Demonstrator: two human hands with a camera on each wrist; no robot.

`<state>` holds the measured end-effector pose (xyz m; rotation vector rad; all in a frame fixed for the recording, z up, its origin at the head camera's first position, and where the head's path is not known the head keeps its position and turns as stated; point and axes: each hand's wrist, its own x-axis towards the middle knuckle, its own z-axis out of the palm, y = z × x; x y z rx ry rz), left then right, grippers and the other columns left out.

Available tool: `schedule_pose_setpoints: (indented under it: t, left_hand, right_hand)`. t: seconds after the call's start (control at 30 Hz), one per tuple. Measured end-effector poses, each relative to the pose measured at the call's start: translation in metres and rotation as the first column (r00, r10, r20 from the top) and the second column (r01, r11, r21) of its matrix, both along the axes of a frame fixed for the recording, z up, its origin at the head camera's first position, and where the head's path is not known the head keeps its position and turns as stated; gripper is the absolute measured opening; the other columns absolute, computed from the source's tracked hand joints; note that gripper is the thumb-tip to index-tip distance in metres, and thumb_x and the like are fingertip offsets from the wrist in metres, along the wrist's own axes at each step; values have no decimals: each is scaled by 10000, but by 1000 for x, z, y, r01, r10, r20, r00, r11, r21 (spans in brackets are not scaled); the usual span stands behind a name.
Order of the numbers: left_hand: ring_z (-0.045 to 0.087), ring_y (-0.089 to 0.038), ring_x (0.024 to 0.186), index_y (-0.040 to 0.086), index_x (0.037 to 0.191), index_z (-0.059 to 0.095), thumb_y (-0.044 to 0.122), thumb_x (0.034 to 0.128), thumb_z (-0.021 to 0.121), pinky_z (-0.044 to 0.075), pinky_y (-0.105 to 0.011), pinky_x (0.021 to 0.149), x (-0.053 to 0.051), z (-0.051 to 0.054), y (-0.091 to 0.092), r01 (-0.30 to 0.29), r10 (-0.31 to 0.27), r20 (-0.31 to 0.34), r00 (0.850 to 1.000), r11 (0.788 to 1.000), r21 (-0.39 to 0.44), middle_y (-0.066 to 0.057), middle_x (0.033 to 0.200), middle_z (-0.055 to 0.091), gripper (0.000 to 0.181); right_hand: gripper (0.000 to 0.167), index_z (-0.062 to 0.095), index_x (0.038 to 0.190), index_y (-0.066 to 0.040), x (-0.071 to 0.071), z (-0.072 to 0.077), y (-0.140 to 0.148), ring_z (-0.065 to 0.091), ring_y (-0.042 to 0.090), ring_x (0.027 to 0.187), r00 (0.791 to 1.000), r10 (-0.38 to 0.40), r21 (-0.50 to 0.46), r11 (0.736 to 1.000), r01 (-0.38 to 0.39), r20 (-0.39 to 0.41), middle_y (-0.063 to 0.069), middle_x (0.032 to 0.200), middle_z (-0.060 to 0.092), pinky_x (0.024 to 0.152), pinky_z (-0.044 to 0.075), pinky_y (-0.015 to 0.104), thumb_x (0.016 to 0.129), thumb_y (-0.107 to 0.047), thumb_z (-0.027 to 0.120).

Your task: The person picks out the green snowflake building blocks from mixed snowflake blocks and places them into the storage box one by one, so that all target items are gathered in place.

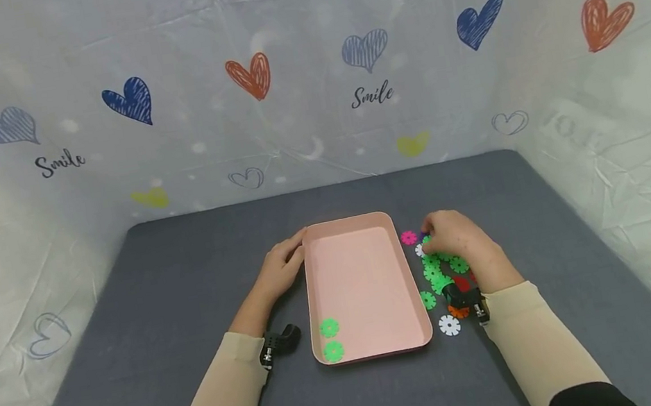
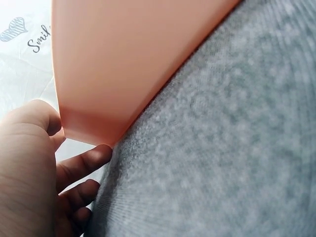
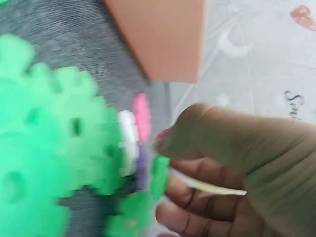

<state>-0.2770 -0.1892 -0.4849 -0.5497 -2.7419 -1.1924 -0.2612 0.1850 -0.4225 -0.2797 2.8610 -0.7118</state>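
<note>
A shallow pink tray (image 1: 355,276) lies on the table, with two green snowflake discs (image 1: 331,339) in its near left corner. My left hand (image 1: 279,269) holds the tray by its far left corner; in the left wrist view the thumb is at the rim and a fingertip (image 2: 101,153) is low against the corner. To the right of the tray my right hand (image 1: 459,235) is over a heap of discs. In the right wrist view, its thumb and fingers pinch a green snowflake disc (image 3: 159,177), seen edge-on and partly blurred.
Under and beside the right hand lie several green discs (image 1: 432,271). A pink disc (image 1: 409,237), a white disc (image 1: 449,325) and an orange disc (image 1: 459,311) lie around them. A grey cloth (image 1: 203,270) covers the table; a printed curtain (image 1: 313,120) hangs behind.
</note>
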Motion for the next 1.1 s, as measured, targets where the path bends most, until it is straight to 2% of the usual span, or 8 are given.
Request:
schedule_pose_setpoints:
  t: [0.17, 0.37, 0.5, 0.6, 0.7, 0.77, 0.9, 1.1]
  left_hand:
    - [488, -386, 1367, 136, 1544, 496, 239, 1083, 510, 362, -581, 1122, 2, 1, -1, -11, 11, 16, 1000, 1000, 3, -141, 1482, 555, 473]
    - [503, -408, 1347, 96, 1529, 508, 214, 1074, 511, 373, -594, 1108, 3, 3, -3, 4, -4, -9, 1000, 1000, 18, -170, 1463, 566, 471]
    - [500, -395, 1355, 112, 1535, 505, 222, 1079, 509, 374, -580, 1113, 2, 3, -3, -1, 1, -2, 1000, 1000, 14, -162, 1463, 568, 469]
    - [502, -392, 1350, 124, 1540, 500, 225, 1085, 509, 375, -586, 1108, -1, 2, -4, -2, 2, 7, 1000, 1000, 10, -153, 1464, 569, 466]
    - [510, -397, 1337, 121, 1538, 502, 217, 1083, 508, 381, -597, 1098, -2, 1, -5, 6, -6, 3, 1000, 1000, 5, -152, 1458, 575, 465]
    - [510, -395, 1338, 123, 1538, 503, 218, 1083, 505, 377, -595, 1101, -3, 1, -5, 8, -8, 1, 1000, 1000, 3, -147, 1460, 575, 465]
    - [501, -393, 1352, 132, 1536, 508, 225, 1081, 509, 364, -583, 1117, -4, 0, -5, 11, -11, -2, 1000, 1000, 4, -144, 1470, 565, 465]
    - [532, -399, 1314, 131, 1519, 532, 202, 1064, 535, 390, -583, 1092, -2, 0, -3, 14, -14, -14, 1000, 1000, 19, -158, 1444, 587, 460]
  right_hand:
    - [453, 642, 1280, 60, 9, 23, -19, 569, 320, 966, 994, 74, -128, 988, -84, -83, 183, 1121, 609, 832, 512, 488, 878, -128, 736]
    - [391, 692, 1262, 0, 26, 41, -64, 578, 261, 971, 956, 268, -263, 919, -292, -122, 126, 1166, 573, 833, 537, 421, 877, -67, 676]
    - [375, 729, 1223, -10, 31, 37, -98, 594, 216, 959, 878, 454, -243, 844, -478, -150, 85, 1142, 599, 886, 553, 371, 858, -51, 650]
    - [347, 751, 1194, -7, 33, 29, -123, 613, 196, 885, 788, 592, -132, 779, -613, -170, 74, 1063, 643, 852, 548, 318, 863, -58, 660]
    - [304, 761, 1172, -42, 35, 19, -145, 613, 162, 859, 734, 662, -9, 741, -671, -152, 51, 1033, 659, 831, 522, 287, 881, -98, 695]
    - [272, 752, 1157, -68, 36, 13, -156, 605, 142, 854, 729, 670, 45, 740, -671, -135, 34, 1011, 664, 836, 513, 285, 892, -122, 723]
    - [211, 725, 1085, -109, 35, 0, -167, 588, 112, 824, 766, 632, 51, 774, -631, -114, -8, 940, 669, 806, 507, 285, 882, -131, 779]
    - [249, 714, 1124, -61, 37, 7, -149, 634, 101, 860, 822, 566, -105, 815, -570, -67, 43, 1049, 708, 829, 529, 293, 902, -145, 791]
